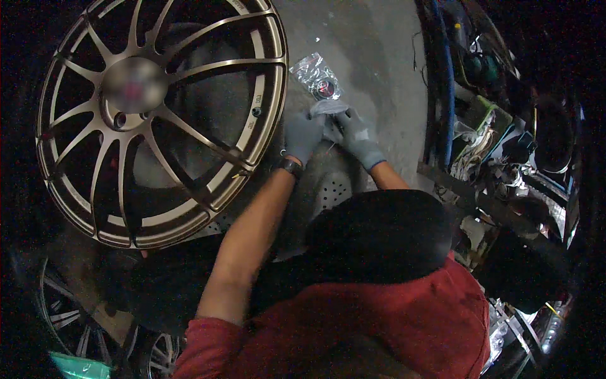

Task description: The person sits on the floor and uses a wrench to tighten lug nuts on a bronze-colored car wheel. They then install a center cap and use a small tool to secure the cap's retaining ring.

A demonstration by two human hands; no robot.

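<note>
Both my hands wear grey work gloves. My left hand (302,134) and my right hand (360,138) are side by side, fingers closed on a crumpled whitish sheet (328,109) between them. Whether it is thin plastic or cloth I cannot make out. Just beyond it lies a clear plastic bag (309,69) on the floor, with a round dark cap with a red mark (325,89) at its near end. A large bronze alloy wheel rim (278,95) with thin spokes and a blurred hub stands left of my left hand.
Grey concrete floor (379,57) spreads under my hands. To the right, a blue upright edge (449,95) borders a cluttered heap of parts and wrappings (486,139). More wheels (69,309) and a green box (79,366) sit at lower left. My perforated shoe (333,189) is below my hands.
</note>
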